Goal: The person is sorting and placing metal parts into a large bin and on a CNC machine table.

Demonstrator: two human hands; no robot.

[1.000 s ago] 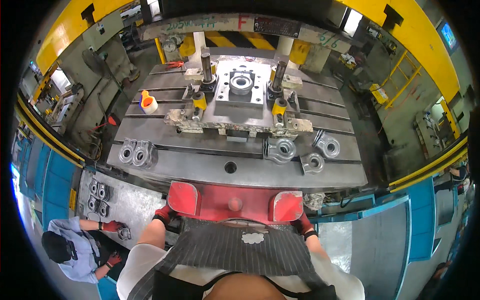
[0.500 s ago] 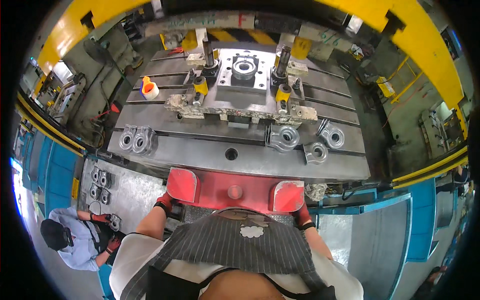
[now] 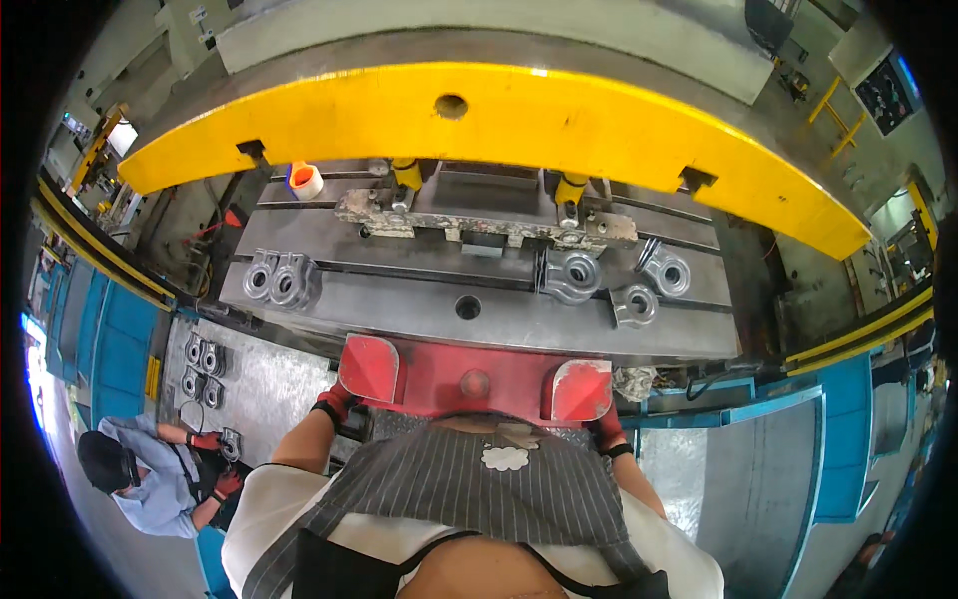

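My left hand (image 3: 337, 401), in a red glove, is at the left side of a red two-hand control box (image 3: 439, 384). Its fingers are hidden behind the box's left guard (image 3: 370, 367). On the other side, my right hand (image 3: 605, 429), also red-gloved, reaches in beside the right guard (image 3: 582, 390), and its fingers are out of sight too. Beyond the box lies a steel press bed (image 3: 399, 317). Over it hangs a yellow press slide (image 3: 399, 115), covering most of the lower die (image 3: 499, 228), of which the front edge shows.
Ring-shaped metal parts (image 3: 289, 282) lie at the bed's left, and several more (image 3: 574, 278) at its right. A tape roll (image 3: 305, 181) stands at the far left. A seated co-worker (image 3: 155, 474) holds a metal part (image 3: 231, 445) at lower left. Blue-framed tables flank me.
The yellow slide has come down over the die, hiding the guide posts and the ring part that showed there. Both my hands remain at the control box.
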